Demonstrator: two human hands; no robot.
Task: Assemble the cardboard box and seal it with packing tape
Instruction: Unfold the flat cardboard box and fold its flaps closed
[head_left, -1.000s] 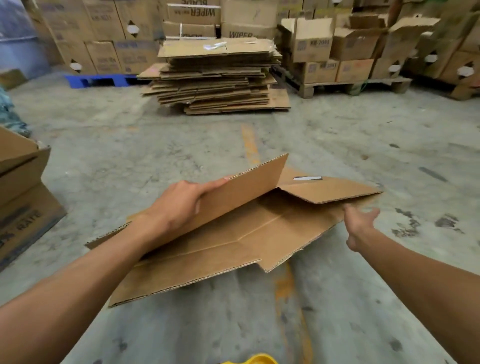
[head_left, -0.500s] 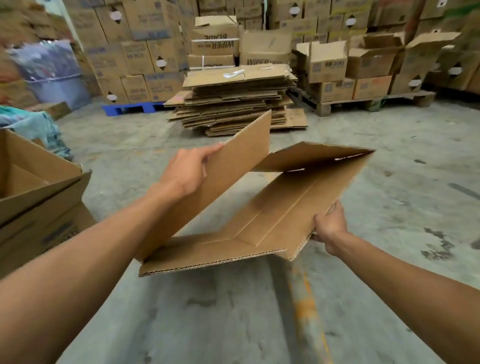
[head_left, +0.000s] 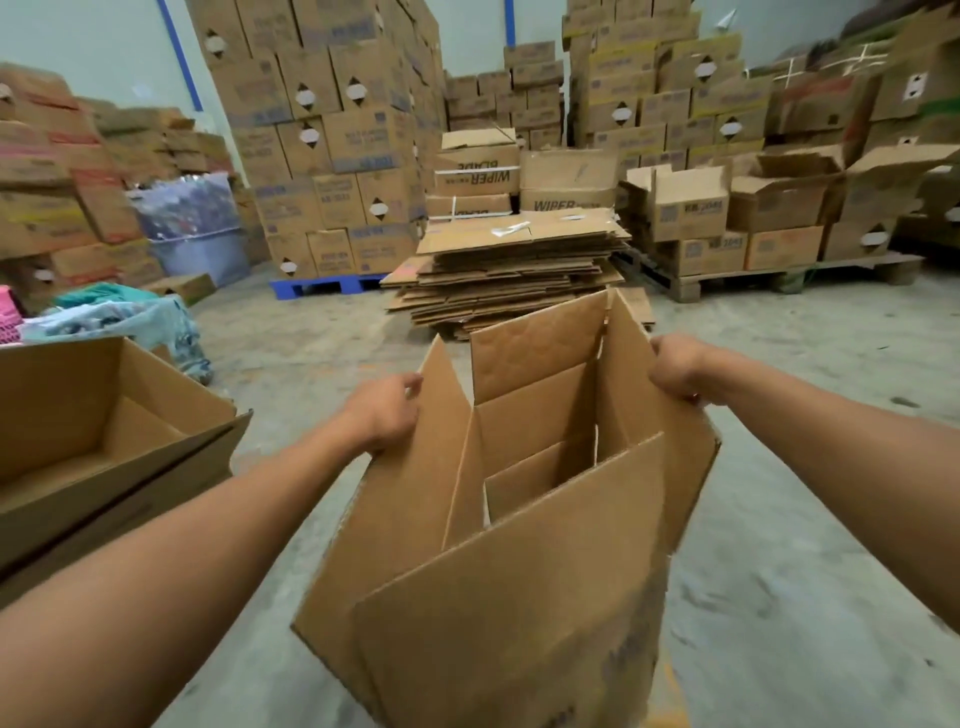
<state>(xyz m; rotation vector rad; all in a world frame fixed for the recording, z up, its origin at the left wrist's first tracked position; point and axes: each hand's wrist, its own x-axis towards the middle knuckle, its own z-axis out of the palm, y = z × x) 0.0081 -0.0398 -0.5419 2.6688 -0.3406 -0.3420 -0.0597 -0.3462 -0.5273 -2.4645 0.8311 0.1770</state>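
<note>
A brown cardboard box (head_left: 524, 587) is held up in front of me, opened into a rectangular tube with its flaps standing loose at the top. My left hand (head_left: 382, 413) grips the edge of the left flap, fingers curled over it. My right hand (head_left: 675, 366) grips the upper edge of the right flap. Inside the box, lower flaps hang partly folded. No packing tape shows in view.
An assembled open box (head_left: 104, 447) sits at the left. A stack of flattened cartons (head_left: 514, 265) lies ahead on the concrete floor. Pallets of stacked boxes (head_left: 332, 156) line the back wall, more open boxes (head_left: 779, 208) at the right. Cloth bundles (head_left: 119, 317) lie at left.
The flat, half-folded carton has been pulled open and turned upright into a box shape. My right hand moved from the lower edge to the right flap. My view rose toward the back wall.
</note>
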